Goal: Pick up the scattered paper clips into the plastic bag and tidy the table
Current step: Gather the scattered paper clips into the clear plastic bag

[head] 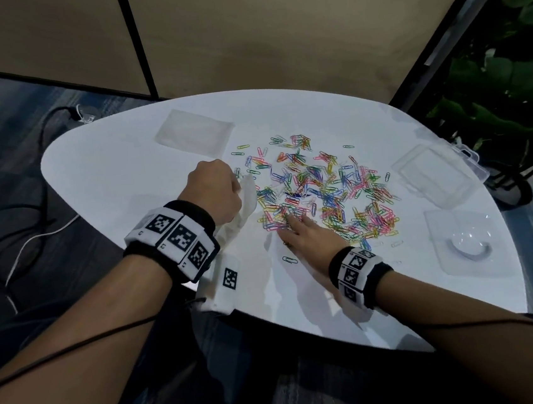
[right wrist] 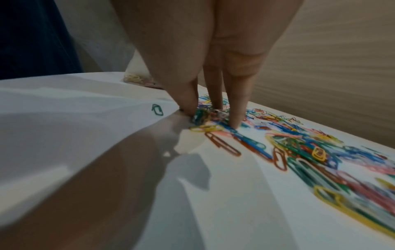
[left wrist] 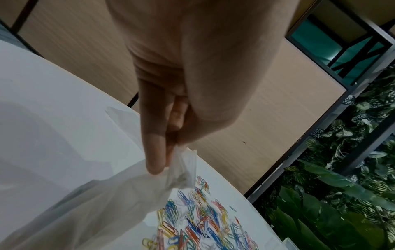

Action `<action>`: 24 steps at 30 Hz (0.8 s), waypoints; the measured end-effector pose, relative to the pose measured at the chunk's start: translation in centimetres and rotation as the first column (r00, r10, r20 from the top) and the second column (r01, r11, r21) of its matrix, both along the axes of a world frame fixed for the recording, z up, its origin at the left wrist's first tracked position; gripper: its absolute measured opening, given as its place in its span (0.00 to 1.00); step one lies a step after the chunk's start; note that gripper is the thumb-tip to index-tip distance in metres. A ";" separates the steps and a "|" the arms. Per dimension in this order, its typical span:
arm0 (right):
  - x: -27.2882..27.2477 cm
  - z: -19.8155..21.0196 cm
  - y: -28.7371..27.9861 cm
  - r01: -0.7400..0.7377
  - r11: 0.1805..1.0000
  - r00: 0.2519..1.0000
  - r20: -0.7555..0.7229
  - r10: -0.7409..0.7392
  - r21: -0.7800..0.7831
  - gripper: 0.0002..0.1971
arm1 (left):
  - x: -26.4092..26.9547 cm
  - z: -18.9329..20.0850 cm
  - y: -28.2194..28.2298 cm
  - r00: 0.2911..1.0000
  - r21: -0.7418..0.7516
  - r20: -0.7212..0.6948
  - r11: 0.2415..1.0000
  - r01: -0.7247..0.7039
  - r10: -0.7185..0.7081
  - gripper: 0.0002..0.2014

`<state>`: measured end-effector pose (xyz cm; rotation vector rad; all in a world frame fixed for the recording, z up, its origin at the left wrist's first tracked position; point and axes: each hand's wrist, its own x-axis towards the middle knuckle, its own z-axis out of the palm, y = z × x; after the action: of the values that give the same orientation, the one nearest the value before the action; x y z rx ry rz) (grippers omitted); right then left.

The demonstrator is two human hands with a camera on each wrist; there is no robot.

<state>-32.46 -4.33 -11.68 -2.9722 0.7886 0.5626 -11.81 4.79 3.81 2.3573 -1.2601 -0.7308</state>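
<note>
Many coloured paper clips (head: 323, 192) (left wrist: 192, 228) (right wrist: 299, 143) lie scattered across the middle of the white table (head: 123, 170). My left hand (head: 214, 190) (left wrist: 162, 152) pinches the rim of a clear plastic bag (head: 247, 200) (left wrist: 107, 194), which hangs above the pile's left edge. In the right wrist view a few yellowish clips show through the bag (right wrist: 136, 78). My right hand (head: 301, 231) (right wrist: 211, 110) reaches into the pile's near-left edge, thumb and straight fingertips set down among the clips. One green clip (head: 289, 259) (right wrist: 157, 110) lies apart, just left of that hand.
A second flat clear bag (head: 195, 132) lies at the table's back. Two clear plastic boxes (head: 433, 174) (head: 466, 240) sit at the right edge. A leafy plant (head: 510, 94) stands beyond the right side. Cables (head: 14, 228) run over the floor at left.
</note>
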 end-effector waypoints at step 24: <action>5.7 11.5 0.4 -0.169 -0.186 0.126 -0.166 -0.978 0.968 0.08 | -1.4 -0.4 -0.3 0.999 -0.027 -0.032 0.999 -0.023 0.022 0.12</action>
<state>-26.72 -3.93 -0.21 -0.8054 0.9460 -0.4662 -13.17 4.53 3.39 2.3253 -1.2210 -0.7368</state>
